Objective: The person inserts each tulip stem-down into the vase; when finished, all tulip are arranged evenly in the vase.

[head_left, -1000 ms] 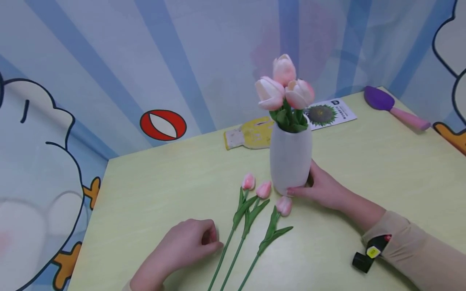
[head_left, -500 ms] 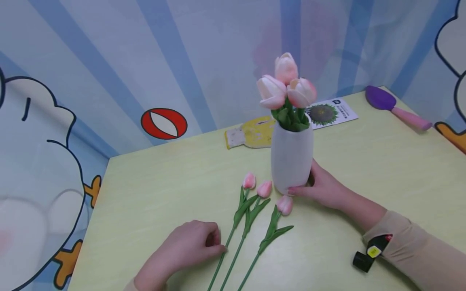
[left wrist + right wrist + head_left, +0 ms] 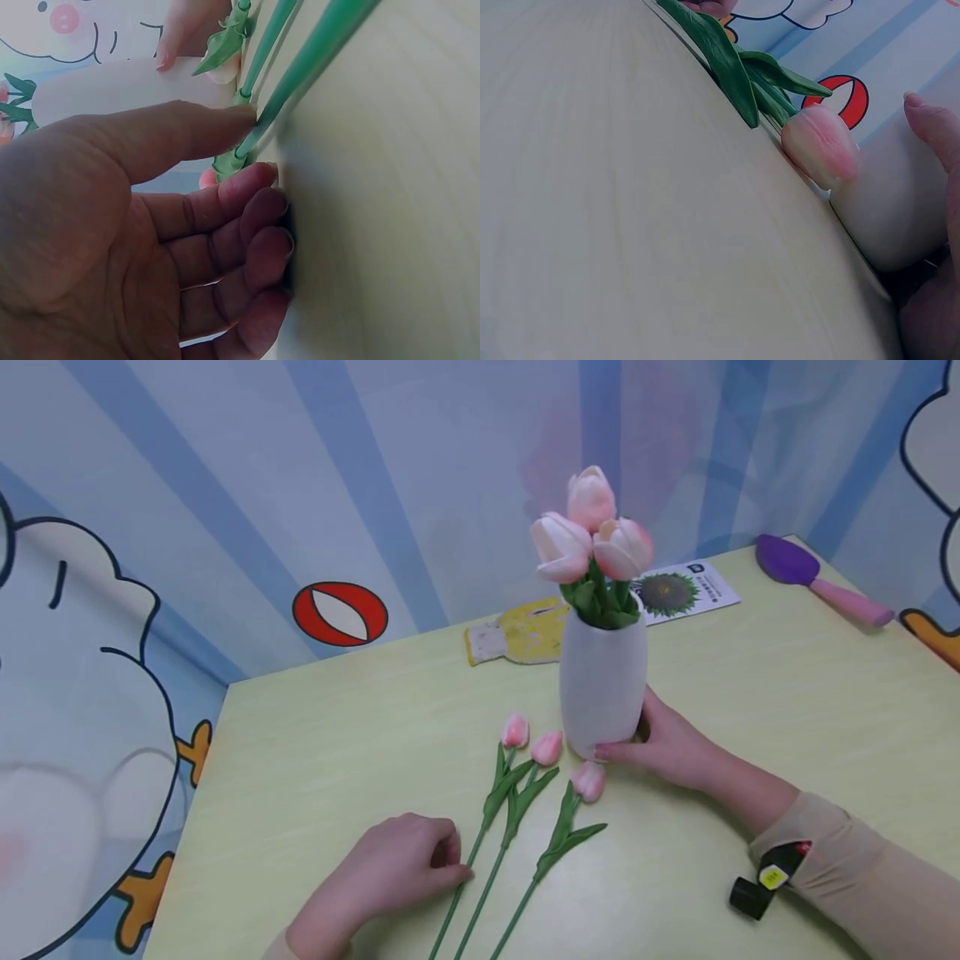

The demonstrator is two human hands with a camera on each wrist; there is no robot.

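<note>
Right hand (image 3: 670,750) grips a plain white vase (image 3: 603,685); left hand (image 3: 397,868), loosely curled, touches a green-stemmed pink tulip (image 3: 492,806).

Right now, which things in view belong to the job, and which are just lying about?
Seemingly in the job:
- white vase, right hand gripping its base
- three tulips in it
- three loose tulips, left hand at one stem

Seemingly lying about:
- flat yellow piece
- printed card
- purple scoop
</note>
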